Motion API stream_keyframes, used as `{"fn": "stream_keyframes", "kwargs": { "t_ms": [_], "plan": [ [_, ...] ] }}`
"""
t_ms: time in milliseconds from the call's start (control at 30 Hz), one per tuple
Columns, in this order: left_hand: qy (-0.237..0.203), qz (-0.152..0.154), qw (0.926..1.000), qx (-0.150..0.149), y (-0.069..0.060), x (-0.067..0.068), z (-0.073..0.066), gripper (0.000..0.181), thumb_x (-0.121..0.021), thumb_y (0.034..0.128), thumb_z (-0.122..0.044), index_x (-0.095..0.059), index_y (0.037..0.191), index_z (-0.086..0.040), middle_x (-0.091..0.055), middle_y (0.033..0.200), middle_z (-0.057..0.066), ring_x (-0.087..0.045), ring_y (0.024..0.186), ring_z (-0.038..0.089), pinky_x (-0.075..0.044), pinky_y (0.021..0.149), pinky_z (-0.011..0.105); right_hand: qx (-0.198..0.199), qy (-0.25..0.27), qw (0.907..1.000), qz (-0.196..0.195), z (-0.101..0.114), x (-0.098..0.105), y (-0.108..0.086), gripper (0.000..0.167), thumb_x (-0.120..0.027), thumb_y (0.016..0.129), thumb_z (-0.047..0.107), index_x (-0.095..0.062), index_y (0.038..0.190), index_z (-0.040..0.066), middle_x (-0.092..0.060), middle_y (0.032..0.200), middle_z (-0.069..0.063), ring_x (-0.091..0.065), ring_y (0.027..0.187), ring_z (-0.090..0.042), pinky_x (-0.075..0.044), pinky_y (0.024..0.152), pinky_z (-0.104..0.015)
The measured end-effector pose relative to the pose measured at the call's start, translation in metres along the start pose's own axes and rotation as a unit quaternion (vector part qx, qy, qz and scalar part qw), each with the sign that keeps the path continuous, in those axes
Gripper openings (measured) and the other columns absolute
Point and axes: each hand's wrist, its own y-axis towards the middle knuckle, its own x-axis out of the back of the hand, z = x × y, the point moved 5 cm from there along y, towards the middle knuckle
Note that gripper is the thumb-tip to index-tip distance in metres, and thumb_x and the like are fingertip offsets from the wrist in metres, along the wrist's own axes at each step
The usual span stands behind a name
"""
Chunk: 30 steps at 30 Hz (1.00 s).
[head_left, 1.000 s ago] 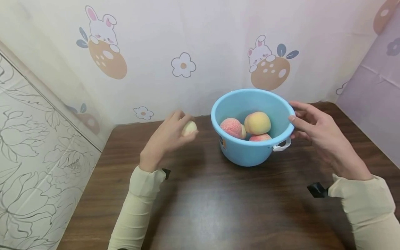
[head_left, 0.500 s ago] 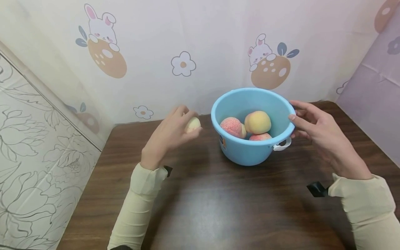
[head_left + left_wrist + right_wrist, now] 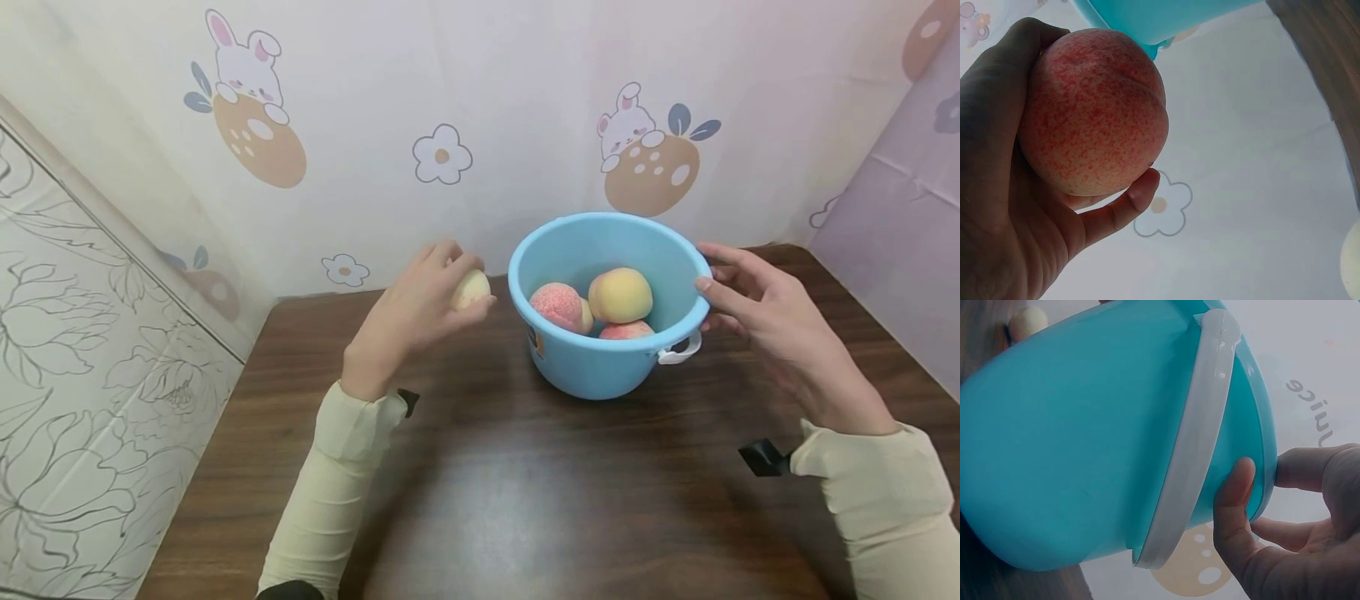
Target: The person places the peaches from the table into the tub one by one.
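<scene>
A peach (image 3: pixel 472 288), pale on the side turned to the head camera, is held above the table by my left hand (image 3: pixel 412 312), just left of the bucket. Close up in the left wrist view, the same peach (image 3: pixel 1094 112) is speckled red, with fingers and thumb curled round it. The light blue bucket (image 3: pixel 592 367) stands on the table. My right hand (image 3: pixel 780 325) pinches its right rim between thumb and fingers, as the right wrist view also shows. Inside the bucket lie several peaches, among them a red speckled peach (image 3: pixel 555 304) and a yellow peach (image 3: pixel 621 295).
A white handle (image 3: pixel 681 350) hangs at the bucket's front right. The dark wooden table (image 3: pixel 480 483) reaches back to a pale curtain (image 3: pixel 495 100) printed with rabbits and flowers. A floral-patterned panel (image 3: pixel 97 400) borders the left side.
My left hand has moved right and slightly up with the peach, closer to the bucket. The right hand and the bucket have stayed in place.
</scene>
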Motion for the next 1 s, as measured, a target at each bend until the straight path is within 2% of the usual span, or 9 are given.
{"fn": "stream_keyframes", "kwargs": {
  "t_ms": [133, 333, 533, 767, 1000],
  "plan": [
    [-0.005, -0.008, 0.9999, -0.01, 0.003, 0.003, -0.005, 0.028, -0.065, 0.0936, -0.041, -0.064, 0.117, -0.025, -0.052, 0.107, -0.004, -0.047, 0.103, 0.016, -0.049, 0.07, 0.03, 0.002, 0.001, 1.0, 0.001, 0.001, 0.0, 0.0, 0.064, -0.063, 0.104, 0.03, -0.038, 0.162, 0.018, -0.053, 0.115, 0.003, -0.064, 0.091, -0.003, -0.06, 0.074, -0.018],
    [-0.004, -0.024, 0.9987, -0.045, 0.008, 0.008, -0.015, 0.026, -0.067, 0.0934, -0.037, -0.065, 0.114, -0.021, -0.055, 0.107, 0.0, -0.05, 0.103, 0.02, -0.049, 0.077, 0.031, -0.001, 0.002, 1.0, -0.001, 0.001, 0.0, 0.0, 0.064, -0.063, 0.104, 0.031, -0.038, 0.162, 0.018, -0.053, 0.114, 0.004, -0.063, 0.092, -0.002, -0.06, 0.074, -0.018],
    [0.002, -0.01, 0.9984, -0.055, 0.015, 0.01, -0.023, 0.033, -0.066, 0.0952, -0.042, -0.065, 0.119, -0.019, -0.059, 0.115, 0.004, -0.052, 0.106, 0.022, -0.051, 0.083, 0.034, -0.002, 0.012, 0.9999, 0.003, 0.001, 0.0, 0.0, 0.064, -0.063, 0.104, 0.029, -0.038, 0.162, 0.018, -0.053, 0.114, 0.003, -0.064, 0.089, -0.003, -0.06, 0.073, -0.019],
    [0.004, -0.014, 0.9971, -0.075, 0.025, 0.013, -0.036, 0.039, -0.063, 0.0942, -0.043, -0.068, 0.123, -0.018, -0.06, 0.112, 0.005, -0.054, 0.1, 0.022, -0.049, 0.08, 0.034, -0.007, 0.047, 0.9988, 0.008, 0.001, 0.0, 0.002, 0.065, -0.066, 0.102, 0.025, -0.04, 0.161, 0.016, -0.056, 0.114, 0.003, -0.064, 0.088, -0.004, -0.06, 0.071, -0.02],
    [0.006, -0.021, 0.9952, -0.095, 0.035, 0.016, -0.056, 0.039, -0.062, 0.0928, -0.043, -0.067, 0.123, -0.019, -0.059, 0.11, 0.002, -0.052, 0.1, 0.019, -0.048, 0.075, 0.03, -0.009, 0.053, 0.9984, 0.013, -0.001, 0.001, 0.003, 0.064, -0.067, 0.102, 0.024, -0.04, 0.16, 0.016, -0.057, 0.112, 0.004, -0.066, 0.085, -0.004, -0.06, 0.07, -0.02]
  ]
}}
